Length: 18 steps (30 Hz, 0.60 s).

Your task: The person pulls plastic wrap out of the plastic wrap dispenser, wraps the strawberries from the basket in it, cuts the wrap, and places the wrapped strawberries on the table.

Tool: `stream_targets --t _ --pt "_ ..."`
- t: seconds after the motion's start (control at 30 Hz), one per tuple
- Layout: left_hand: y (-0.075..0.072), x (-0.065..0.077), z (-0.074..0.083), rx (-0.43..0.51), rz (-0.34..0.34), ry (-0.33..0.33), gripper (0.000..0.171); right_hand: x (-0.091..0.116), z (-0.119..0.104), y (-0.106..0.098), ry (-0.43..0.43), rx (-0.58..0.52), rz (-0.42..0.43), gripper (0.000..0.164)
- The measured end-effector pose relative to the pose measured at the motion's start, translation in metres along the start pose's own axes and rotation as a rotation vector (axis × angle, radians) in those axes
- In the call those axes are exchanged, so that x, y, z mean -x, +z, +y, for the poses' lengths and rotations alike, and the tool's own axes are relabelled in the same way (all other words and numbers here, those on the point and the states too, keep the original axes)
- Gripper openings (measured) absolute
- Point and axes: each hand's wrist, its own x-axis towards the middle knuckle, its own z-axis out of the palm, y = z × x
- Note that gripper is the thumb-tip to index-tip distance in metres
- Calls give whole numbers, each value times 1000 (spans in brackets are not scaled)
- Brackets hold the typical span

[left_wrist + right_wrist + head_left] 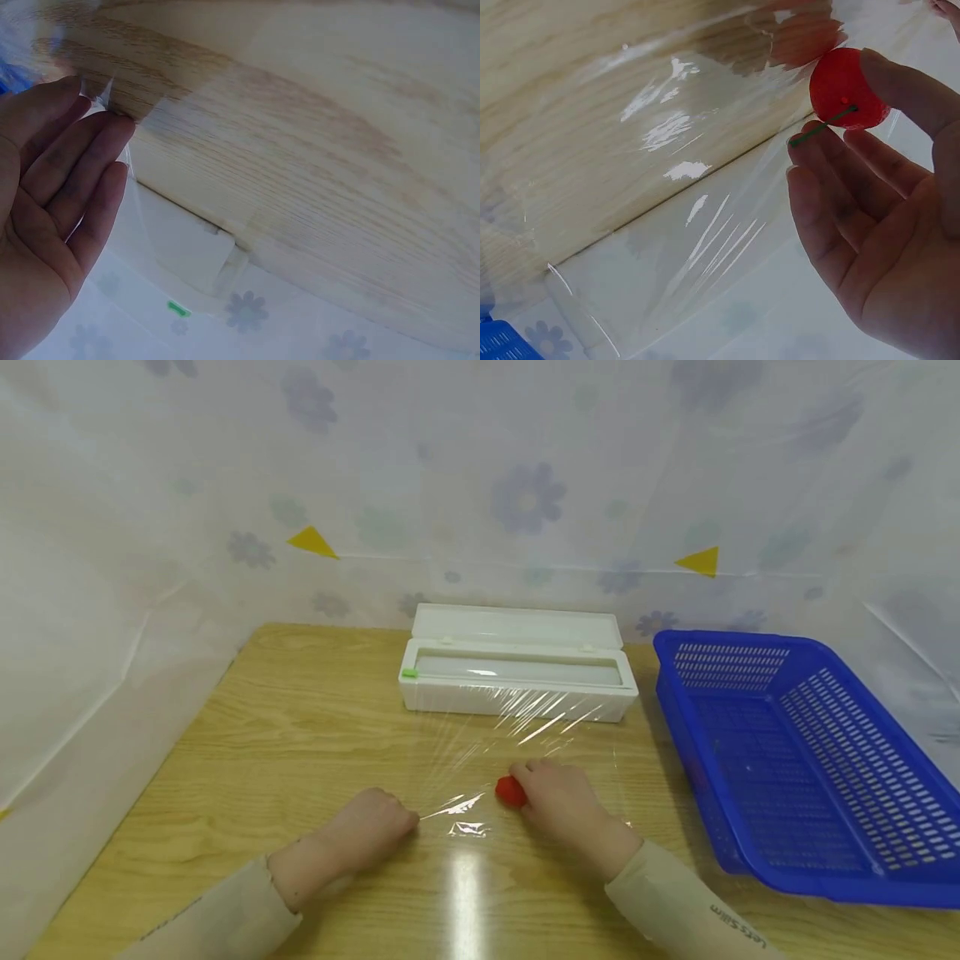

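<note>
A sheet of clear cling film [468, 806] stretches from a white dispenser box [450, 698] toward me over the wooden table. My left hand [360, 828] pinches the near left corner of the film between thumb and fingertips, and the film creases from there. In my right hand [561, 800] is a red cherry [510, 792], pinched between thumb and fingers over the film. A thin green stem [821, 135] sticks out of the cherry in the right wrist view. Inside the open box lies the film roll [525, 672].
The box's lid [517, 625] is tipped back, and a small green piece [408, 673] sits at its left end. On the right stands a blue plastic basket [738, 835]. A flowered sheet [450, 468] with yellow triangles hangs behind the wooden table [247, 760].
</note>
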Motion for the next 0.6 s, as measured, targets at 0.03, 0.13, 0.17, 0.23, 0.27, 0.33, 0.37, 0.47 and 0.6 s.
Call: stream_targets --t 0.03,0.13,0.17,0.23,0.27,0.33,0.37,0.47,0.6 --pt "0 0 0 -2 1 -1 18 0 0 0 1 2 3 33" --pt "-1 0 0 -4 4 -3 19 2 1 -1 8 3 12 39" --pt "-1 1 0 -1 2 -5 19 3 1 -2 15 3 13 40" --pt "-1 1 0 5 0 -9 19 6 3 -4 16 9 21 40" --pt "-1 0 0 8 -2 -11 19 8 5 -5 12 16 25 41" --pt "-1 0 0 21 -10 -17 18 14 9 -8 8 28 29 42" --pt "-1 0 0 25 -12 -18 18 17 12 -10 6 34 37 42" --pt "-2 0 -1 45 -18 -21 18 32 20 -14 3 71 57 38" --pt "-3 1 -2 78 -24 -29 17 57 30 -16 -18 174 50 24"
